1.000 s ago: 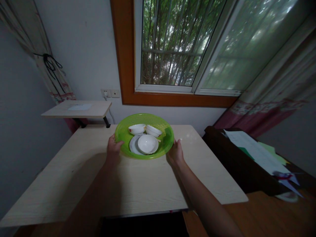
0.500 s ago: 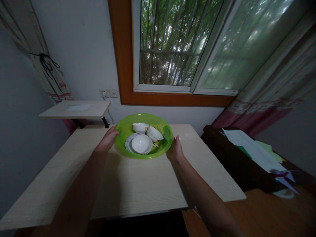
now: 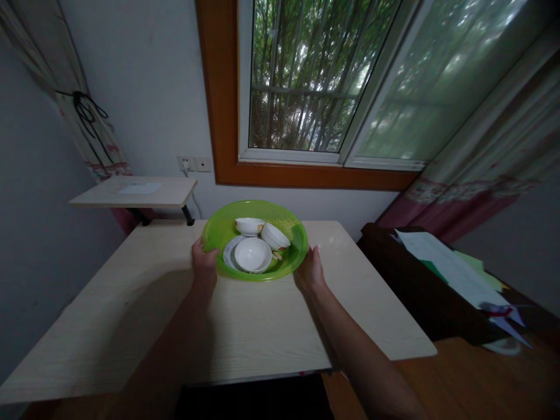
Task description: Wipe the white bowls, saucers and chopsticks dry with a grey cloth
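A green plastic basin [image 3: 262, 204] rests at the back of the pale table, between my two hands. Inside it a white bowl [image 3: 252, 255] sits upright on a pale plate [image 3: 230, 255]. Behind these is a second bowl [image 3: 248, 226], and a third bowl [image 3: 275, 235] leans tilted on the right. Beside that one, small light-coloured sticks [image 3: 277, 255] show their ends. My left hand [image 3: 204, 262] grips the basin's left side, thumb over the rim. My right hand [image 3: 311, 269] holds the right side, its fingers partly hidden under the rim.
The wooden table [image 3: 262, 326] stands against the wall below a window [image 3: 306, 93]. A raised shelf [image 3: 135, 192] on black legs is at its back left. To the right, a dark brown piece of furniture [image 3: 394, 280] carries papers [image 3: 446, 262] and scissors [image 3: 499, 309].
My left hand has moved toward me along the basin's rim, from the left side to the front left. The basin, the bowls and my right hand have hardly moved.
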A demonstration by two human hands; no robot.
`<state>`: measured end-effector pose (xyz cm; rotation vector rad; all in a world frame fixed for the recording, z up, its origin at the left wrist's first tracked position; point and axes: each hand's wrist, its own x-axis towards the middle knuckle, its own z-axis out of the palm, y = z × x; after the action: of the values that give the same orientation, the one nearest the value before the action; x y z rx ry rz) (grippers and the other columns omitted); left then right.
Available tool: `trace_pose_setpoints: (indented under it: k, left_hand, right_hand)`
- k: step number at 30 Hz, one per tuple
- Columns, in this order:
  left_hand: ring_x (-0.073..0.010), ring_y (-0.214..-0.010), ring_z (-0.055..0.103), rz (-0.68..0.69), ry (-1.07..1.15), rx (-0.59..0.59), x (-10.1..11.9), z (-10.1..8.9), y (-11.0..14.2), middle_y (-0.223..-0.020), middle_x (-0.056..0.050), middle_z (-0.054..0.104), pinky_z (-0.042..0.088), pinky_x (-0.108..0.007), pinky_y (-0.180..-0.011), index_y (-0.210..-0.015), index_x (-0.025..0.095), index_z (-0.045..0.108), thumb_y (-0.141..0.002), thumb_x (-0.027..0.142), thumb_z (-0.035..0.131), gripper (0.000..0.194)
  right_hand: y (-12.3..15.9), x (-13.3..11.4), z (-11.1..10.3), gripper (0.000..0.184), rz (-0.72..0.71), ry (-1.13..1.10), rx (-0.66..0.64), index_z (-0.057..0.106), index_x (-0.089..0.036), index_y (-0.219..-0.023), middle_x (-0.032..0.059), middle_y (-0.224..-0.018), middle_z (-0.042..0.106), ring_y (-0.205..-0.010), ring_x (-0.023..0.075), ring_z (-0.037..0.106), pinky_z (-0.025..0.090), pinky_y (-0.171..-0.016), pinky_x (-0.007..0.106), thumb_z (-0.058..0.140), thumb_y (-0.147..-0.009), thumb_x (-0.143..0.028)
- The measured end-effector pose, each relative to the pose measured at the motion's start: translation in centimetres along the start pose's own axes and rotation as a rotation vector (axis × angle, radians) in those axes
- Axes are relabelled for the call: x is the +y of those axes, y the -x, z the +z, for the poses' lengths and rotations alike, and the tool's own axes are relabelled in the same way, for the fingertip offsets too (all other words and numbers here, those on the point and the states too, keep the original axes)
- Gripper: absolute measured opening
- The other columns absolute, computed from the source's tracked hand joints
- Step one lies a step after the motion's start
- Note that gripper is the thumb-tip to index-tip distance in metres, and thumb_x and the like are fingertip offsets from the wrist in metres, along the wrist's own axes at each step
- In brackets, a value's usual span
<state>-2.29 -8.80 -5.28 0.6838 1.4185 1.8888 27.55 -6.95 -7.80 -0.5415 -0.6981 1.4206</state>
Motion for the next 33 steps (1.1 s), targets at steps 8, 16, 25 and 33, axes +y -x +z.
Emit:
trace_pose_setpoints:
  k: [8,16,25,33]
  left_hand:
    - [-0.0228,-0.091,0.068,-0.004,-0.138,-0.057,1.3,-1.2,-1.8,-0.109,-0.007,0.066,0.057,-0.036,-0.078,-0.111,0.02,0.055,-0.054,0.005,0.07,0.061]
    - [-0.0216,-0.088,0.069,-0.076,-0.082,-0.372,3.0,-0.9,-6.1,-0.105,-0.008,0.071,0.056,-0.032,-0.077,-0.104,0.017,0.062,-0.053,0.007,0.066,0.053]
    - [-0.0242,-0.09,0.071,-0.104,-0.127,-0.197,1.7,-1.6,-4.1,-0.105,-0.01,0.071,0.057,-0.038,-0.083,-0.122,0.017,0.057,-0.064,0.012,0.074,0.061]
    - [-0.0228,-0.084,0.071,-0.09,-0.023,-0.204,0.4,-2.3,1.4,-0.102,-0.006,0.072,0.058,-0.034,-0.071,-0.118,0.022,0.055,-0.065,0.019,0.078,0.059]
  right_hand:
    - [0.2,0.3,-0.7,0.052,0.003,0.031,0.01,0.064,-0.031,-0.127,0.0016,-0.13,0.071,-0.129,0.0262,0.06,0.04,-0.116,0.05,0.04,-0.097,-0.066]
    - [-0.7,-0.2,-0.1,0.054,0.021,0.049,0.039,0.065,-0.03,-0.124,0.0031,-0.125,0.073,-0.125,0.0291,0.063,0.042,-0.114,0.055,0.04,-0.095,-0.069]
    - [-0.4,-0.4,0.3,0.055,0.03,0.041,0.059,0.066,-0.03,-0.123,0.0038,-0.124,0.074,-0.125,0.0302,0.062,0.04,-0.116,0.055,0.037,-0.096,-0.069]
    - [0.3,-0.2,0.3,0.052,0.01,0.03,0.041,0.067,-0.031,-0.123,0.0013,-0.123,0.074,-0.126,0.0281,0.062,0.043,-0.114,0.05,0.04,-0.096,-0.067]
